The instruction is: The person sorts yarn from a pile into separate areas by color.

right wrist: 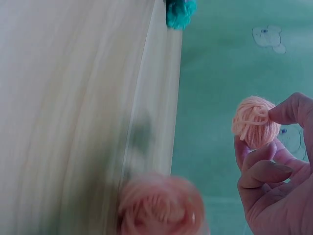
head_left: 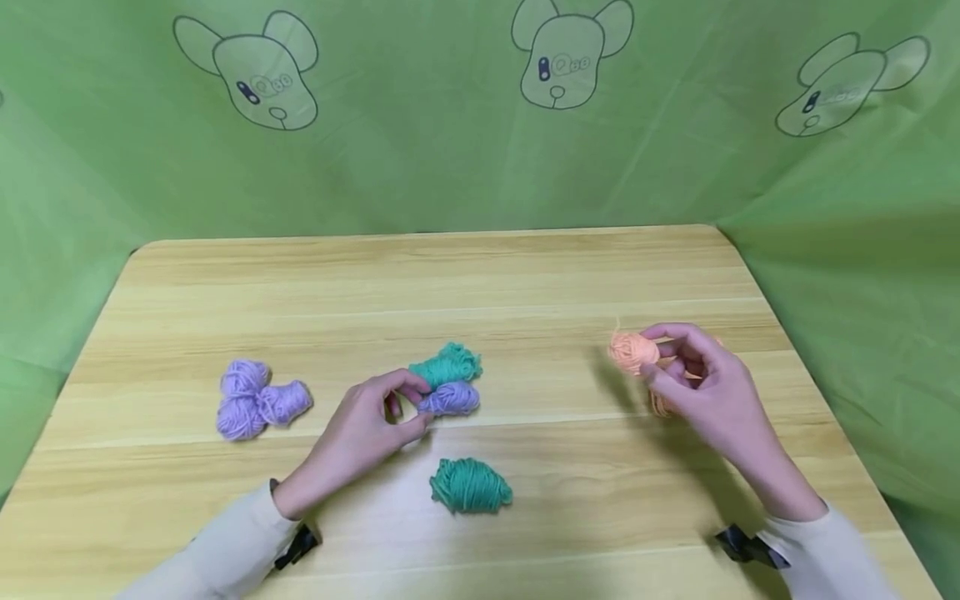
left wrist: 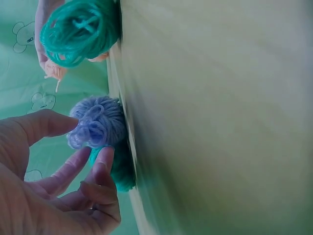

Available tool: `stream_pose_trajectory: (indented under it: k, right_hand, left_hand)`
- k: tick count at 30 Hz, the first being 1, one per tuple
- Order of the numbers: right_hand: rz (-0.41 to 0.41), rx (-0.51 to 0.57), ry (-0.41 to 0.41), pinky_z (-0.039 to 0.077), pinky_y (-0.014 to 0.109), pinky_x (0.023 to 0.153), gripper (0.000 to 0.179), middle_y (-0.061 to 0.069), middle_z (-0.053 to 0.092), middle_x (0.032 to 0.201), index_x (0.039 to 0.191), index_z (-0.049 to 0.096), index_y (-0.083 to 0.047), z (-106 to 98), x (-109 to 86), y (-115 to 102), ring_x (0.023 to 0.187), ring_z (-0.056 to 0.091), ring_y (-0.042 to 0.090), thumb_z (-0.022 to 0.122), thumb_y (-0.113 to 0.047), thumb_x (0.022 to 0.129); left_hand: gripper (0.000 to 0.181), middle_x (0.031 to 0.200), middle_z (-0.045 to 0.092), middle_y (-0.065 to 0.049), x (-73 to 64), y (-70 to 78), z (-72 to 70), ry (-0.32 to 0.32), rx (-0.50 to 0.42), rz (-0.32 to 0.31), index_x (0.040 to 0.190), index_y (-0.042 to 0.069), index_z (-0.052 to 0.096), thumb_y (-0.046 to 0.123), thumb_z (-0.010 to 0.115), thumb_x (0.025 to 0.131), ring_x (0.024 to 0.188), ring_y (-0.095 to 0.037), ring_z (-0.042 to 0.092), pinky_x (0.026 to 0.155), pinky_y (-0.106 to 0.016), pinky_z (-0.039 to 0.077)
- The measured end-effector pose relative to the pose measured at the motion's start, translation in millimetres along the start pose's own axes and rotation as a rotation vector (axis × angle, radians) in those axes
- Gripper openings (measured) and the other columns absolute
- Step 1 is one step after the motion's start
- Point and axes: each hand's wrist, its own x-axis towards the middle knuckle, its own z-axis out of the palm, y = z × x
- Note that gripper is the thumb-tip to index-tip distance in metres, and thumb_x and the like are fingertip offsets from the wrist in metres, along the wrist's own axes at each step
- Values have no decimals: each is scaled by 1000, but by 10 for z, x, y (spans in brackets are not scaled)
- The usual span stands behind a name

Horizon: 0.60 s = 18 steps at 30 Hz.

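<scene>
My right hand [head_left: 701, 379] pinches a small peach yarn ball [head_left: 633, 352] between thumb and fingers, held above the table. Beneath that hand more peach yarn [right wrist: 164, 205] lies on the table, mostly hidden in the head view. At the middle, my left hand [head_left: 371, 417] has its thumb and fingers spread around the near end of a purple yarn ball [head_left: 450, 399]. In the left wrist view the fingertips [left wrist: 105, 155] are very close to that ball; a firm grip does not show. A teal yarn ball [head_left: 448, 364] lies right behind the purple one.
Nearer the front lies a green yarn ball [head_left: 471, 486]. Several purple yarn balls [head_left: 258, 400] sit in a cluster on the left of the wooden table [head_left: 420, 283]. A green curtain [head_left: 420, 167] with mouse-head drawings hangs behind and along the sides.
</scene>
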Motion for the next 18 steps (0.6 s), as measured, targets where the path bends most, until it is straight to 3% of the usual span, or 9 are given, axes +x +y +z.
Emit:
stream_pose_trajectory:
  k: [12,18]
  right_hand:
    - [86,-151,81,49,18,59,39,-4,70,99,137,68,-13,-289,-10,226,81,62,9,75,-7,99]
    - [102,-176,86,48,21,55,40,-3,69,100,139,67,-13,-385,-69,356,79,60,10,75,-8,100]
  left_hand:
    - [19,78,66,3,-9,57,7,-2,-2,-70,106,8,79,4,87,89,67,-16,58,56,-28,48]
    - [21,78,68,3,-7,61,12,2,4,-106,108,5,79,6,88,89,64,-16,59,53,-28,48]
